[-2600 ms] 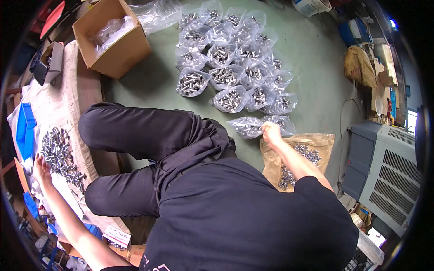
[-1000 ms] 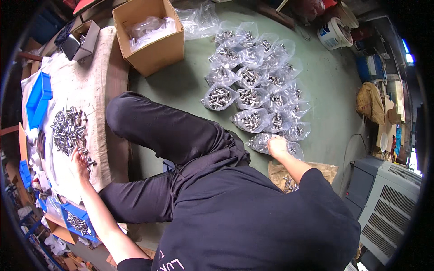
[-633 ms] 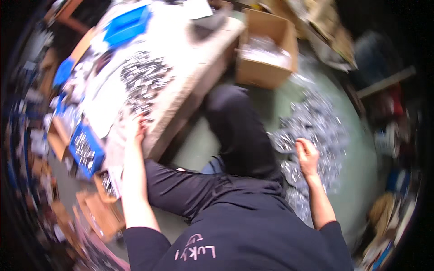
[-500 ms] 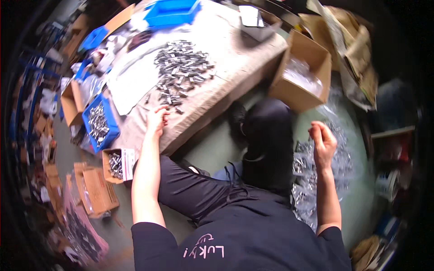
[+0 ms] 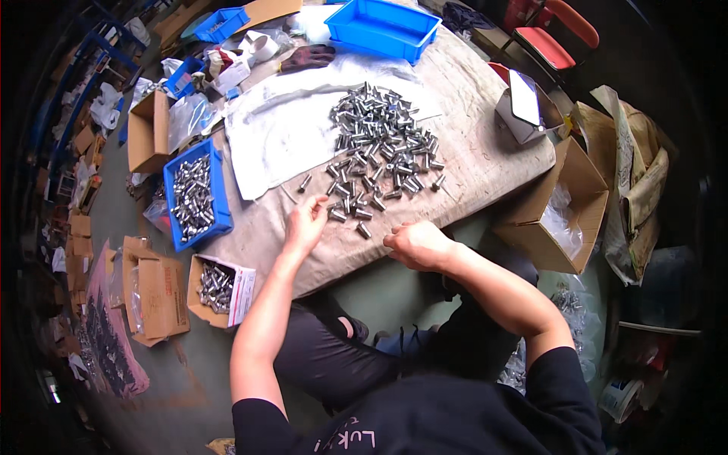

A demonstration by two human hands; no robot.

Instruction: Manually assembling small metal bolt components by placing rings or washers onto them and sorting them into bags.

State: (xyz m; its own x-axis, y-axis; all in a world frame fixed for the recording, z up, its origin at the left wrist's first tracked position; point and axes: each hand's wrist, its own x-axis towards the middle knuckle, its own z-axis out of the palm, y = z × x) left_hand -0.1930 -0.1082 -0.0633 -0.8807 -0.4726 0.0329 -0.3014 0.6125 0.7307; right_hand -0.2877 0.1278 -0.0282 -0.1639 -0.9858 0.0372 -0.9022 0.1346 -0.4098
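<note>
A loose pile of short, shiny metal bolt-like pieces (image 5: 387, 144) lies on the cloth-covered table (image 5: 470, 163). At the pile's near left edge is my left hand (image 5: 305, 224), its fingers apart and close to the nearest pieces. I see nothing held in it. My right hand (image 5: 421, 244) is at the table's front edge, fingers curled together; whatever they may hold is hidden. One stray metal piece (image 5: 364, 230) lies between the two hands, and another (image 5: 305, 183) sits apart, beyond my left hand.
Left of the pile, a blue bin (image 5: 221, 205) and an open carton (image 5: 246, 292) hold metal pieces. A white sheet (image 5: 254, 144) and a blue tray (image 5: 383, 34) occupy the far side. To the right stands a cardboard box (image 5: 531, 235) with plastic inside, near filled clear bags (image 5: 572, 311).
My right hand has come left from above the bags on the floor to the table edge. The view has turned, and my left hand's fingers now look more spread.
</note>
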